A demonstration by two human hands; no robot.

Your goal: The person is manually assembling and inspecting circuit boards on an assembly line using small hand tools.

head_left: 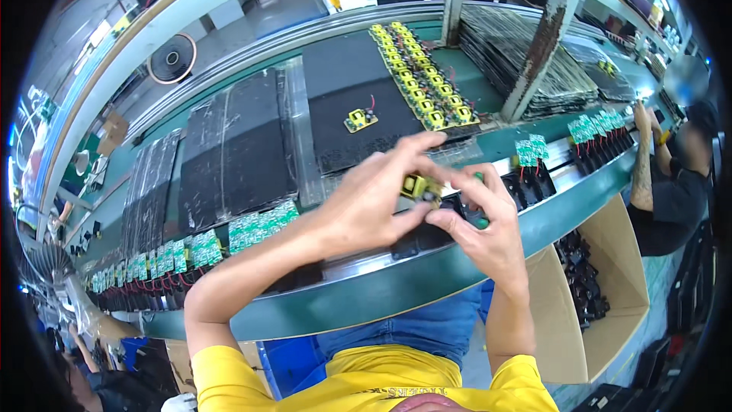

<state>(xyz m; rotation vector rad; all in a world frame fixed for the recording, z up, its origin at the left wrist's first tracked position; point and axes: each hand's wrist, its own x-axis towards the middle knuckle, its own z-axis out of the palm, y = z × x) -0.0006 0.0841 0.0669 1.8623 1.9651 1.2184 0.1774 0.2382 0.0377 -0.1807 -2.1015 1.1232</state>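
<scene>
The left hand (372, 197) holds a yellow-topped circuit board (414, 187).

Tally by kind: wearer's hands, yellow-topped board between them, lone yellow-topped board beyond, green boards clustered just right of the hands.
Left hand and right hand: 2
Yellow-topped board between them: 1
Lone yellow-topped board: 1
Green boards in that cluster: 2
Total: 6

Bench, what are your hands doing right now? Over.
Left hand holding yellow-topped circuit board. Right hand close beside it, gripping green object. Hands partly cover both items.
</scene>
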